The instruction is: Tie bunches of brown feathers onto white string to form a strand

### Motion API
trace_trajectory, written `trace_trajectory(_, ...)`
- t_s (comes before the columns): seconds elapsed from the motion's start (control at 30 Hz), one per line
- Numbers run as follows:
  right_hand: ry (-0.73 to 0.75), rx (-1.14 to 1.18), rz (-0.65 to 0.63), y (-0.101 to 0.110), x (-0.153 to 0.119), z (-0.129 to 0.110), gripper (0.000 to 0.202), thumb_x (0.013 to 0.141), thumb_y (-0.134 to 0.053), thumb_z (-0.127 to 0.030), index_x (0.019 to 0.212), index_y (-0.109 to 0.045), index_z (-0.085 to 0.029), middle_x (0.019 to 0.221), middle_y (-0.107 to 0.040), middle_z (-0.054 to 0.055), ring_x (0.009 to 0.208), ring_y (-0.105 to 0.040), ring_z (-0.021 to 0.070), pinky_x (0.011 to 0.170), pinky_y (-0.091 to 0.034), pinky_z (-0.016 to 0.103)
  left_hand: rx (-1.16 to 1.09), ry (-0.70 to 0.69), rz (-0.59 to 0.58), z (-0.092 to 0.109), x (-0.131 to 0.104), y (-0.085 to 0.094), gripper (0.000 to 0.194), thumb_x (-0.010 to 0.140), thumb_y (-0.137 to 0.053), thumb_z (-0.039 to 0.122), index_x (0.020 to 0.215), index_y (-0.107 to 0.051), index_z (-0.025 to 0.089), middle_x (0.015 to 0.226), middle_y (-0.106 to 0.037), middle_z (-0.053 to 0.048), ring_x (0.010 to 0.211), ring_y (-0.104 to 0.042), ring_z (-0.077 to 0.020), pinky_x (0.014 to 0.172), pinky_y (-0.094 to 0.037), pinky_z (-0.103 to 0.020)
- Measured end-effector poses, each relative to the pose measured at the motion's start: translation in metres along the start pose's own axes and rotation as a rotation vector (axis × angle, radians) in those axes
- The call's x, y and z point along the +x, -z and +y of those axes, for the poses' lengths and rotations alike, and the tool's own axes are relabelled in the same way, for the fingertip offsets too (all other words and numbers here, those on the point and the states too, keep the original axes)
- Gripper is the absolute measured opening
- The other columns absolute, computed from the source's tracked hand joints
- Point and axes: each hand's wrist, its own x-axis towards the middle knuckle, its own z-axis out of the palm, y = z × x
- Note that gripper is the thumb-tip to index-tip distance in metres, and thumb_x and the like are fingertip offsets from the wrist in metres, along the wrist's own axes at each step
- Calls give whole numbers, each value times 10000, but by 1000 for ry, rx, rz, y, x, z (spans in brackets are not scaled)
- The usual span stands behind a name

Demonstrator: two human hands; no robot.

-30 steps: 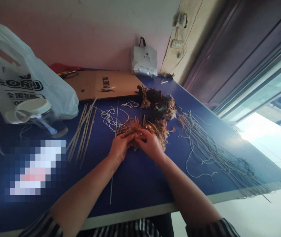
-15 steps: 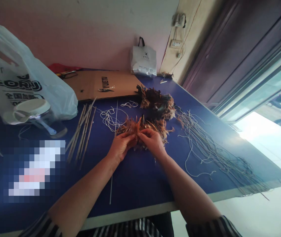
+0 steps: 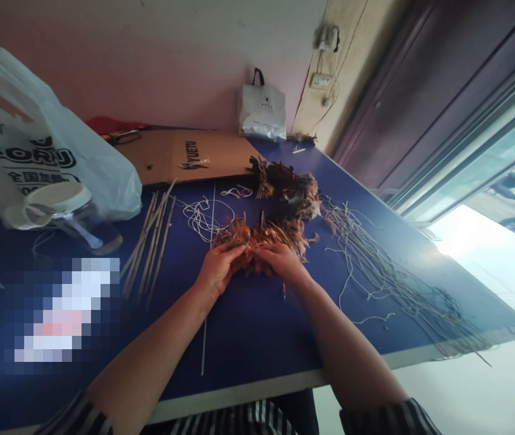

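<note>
A strip of orange-brown feathers (image 3: 278, 235) lies across the middle of the blue table. My left hand (image 3: 221, 266) pinches its near edge, thumb against fingers. Close beside it, my right hand (image 3: 279, 261) is also closed on the feathers, the two sets of fingertips almost touching. What exactly sits between the fingertips is hidden. Just behind is a clump of darker feathers (image 3: 288, 187). A thin white stick (image 3: 203, 344) runs past my left forearm, and a loose tangle of white string (image 3: 200, 219) rests left of the feathers.
Thin sticks (image 3: 151, 248) lie at left, near a lidded clear jar (image 3: 73, 211) and a white plastic bag (image 3: 98, 163). A flat cardboard box (image 3: 166, 157) and a paper bag (image 3: 262, 112) stand at the back. Long cords (image 3: 388, 278) spread across the right side.
My right hand has lowered and flattened slightly over the feathers. An orange feather tuft that stood up between my fingertips no longer rises there.
</note>
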Motion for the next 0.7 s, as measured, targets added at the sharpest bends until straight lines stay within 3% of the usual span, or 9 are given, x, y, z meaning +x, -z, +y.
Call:
trace_trajectory(0.27,-82,351,47,1,7,6,281,625,-677,-398,594,-553,-147,489,-519,-33,329,-353,34,284,-224,158,42,48,-39,-2,-2,-2,192,603,-726,99,786,-669,111,748,-699,-72,665,-655,-145,659,-528,-244)
trace_trajectory(0.4,-52,475,25,4,7,6,279,602,-703,-363,606,-515,-157,481,-474,-58,344,-335,29,303,-203,155,33,55,-8,-1,-1,-2,200,620,-708,85,814,-666,109,746,-698,-73,642,-655,-145,613,-530,-233)
trace_trajectory(0.7,96,377,221,-2,6,5,275,643,-672,-399,718,-567,-157,467,-440,-65,373,-332,40,348,-234,169,-39,69,41,1,0,-2,196,654,-668,56,843,-655,108,764,-700,-80,692,-666,-171,605,-531,-242)
